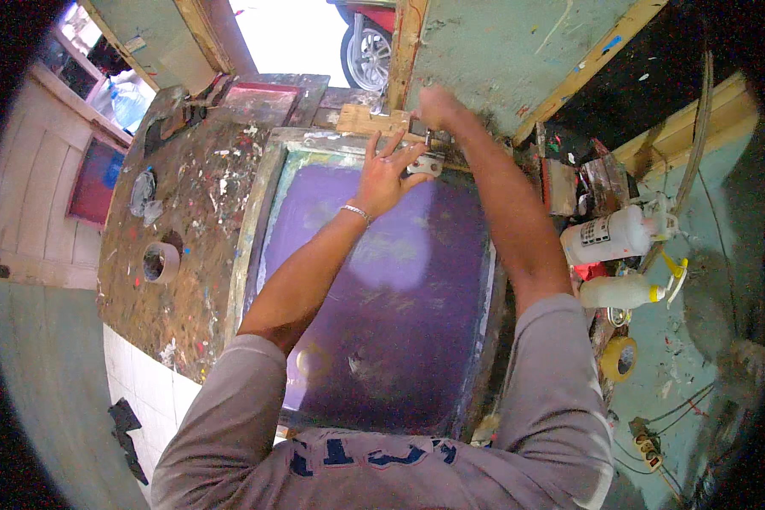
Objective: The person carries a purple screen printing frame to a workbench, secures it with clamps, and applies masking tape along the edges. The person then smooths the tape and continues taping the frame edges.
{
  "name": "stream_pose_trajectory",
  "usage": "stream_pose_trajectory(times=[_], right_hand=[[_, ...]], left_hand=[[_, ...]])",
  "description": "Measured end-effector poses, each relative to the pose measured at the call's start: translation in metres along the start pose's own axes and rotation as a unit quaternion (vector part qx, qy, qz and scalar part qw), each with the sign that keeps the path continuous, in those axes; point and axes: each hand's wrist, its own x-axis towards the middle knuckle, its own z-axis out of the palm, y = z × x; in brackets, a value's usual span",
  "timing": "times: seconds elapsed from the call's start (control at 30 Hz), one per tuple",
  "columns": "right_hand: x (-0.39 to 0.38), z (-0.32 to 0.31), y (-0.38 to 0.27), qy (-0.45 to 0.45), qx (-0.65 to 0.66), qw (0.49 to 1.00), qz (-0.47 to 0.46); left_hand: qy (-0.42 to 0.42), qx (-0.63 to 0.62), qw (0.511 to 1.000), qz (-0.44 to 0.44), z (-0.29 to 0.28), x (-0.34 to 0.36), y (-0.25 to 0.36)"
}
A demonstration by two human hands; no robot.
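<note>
A wood-framed printing screen (374,289) with purple mesh lies in front of me on the worn workbench. At its far edge sits a pale metal clamp (424,165) with round holes. My left hand (384,180) has its fingers spread and lies at the clamp's left side, thumb and fingertips at its edge. My right hand (440,109) is closed just beyond the clamp, above a short upright metal piece (428,136). What its fingers grip is hidden and blurred.
The paint-stained bench top (200,212) carries a tape roll (161,262) on the left. On the right stand a white bottle (608,236), a spray bottle (625,291) and a yellow tape roll (619,359). A notched wooden piece (371,120) lies behind the screen, before a wall (484,59).
</note>
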Motion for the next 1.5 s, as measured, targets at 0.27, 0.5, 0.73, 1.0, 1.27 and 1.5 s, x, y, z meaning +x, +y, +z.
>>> stream_pose_trajectory(times=[0.27, 0.5, 0.73, 1.0, 1.27, 1.5], right_hand=[[0.026, 0.075, 0.101, 0.02, 0.088, 0.991, -0.098], [-0.007, 0.011, -0.007, 0.087, 0.104, 0.983, 0.123], [-0.03, 0.038, 0.019, 0.144, 0.138, 0.976, 0.088], [-0.291, -0.013, -0.073, 0.22, 0.143, 0.962, 0.07], [-0.474, 0.09, -0.169, 0.127, 0.221, 0.934, 0.25], [-0.476, 0.124, -0.158, 0.221, 0.255, 0.922, 0.189]], left_hand=[[0.001, -0.007, 1.0, 0.015, 0.008, 0.009, 0.008], [0.028, -0.01, 1.0, -0.003, -0.013, -0.005, 0.001], [-0.026, -0.047, 0.995, -0.078, -0.122, -0.053, 0.006], [-0.191, -0.043, 0.926, -0.323, -0.296, -0.307, 0.053], [-0.102, -0.16, 0.897, -0.398, -0.276, -0.369, 0.069], [-0.095, -0.188, 0.889, -0.406, -0.275, -0.377, 0.064]])
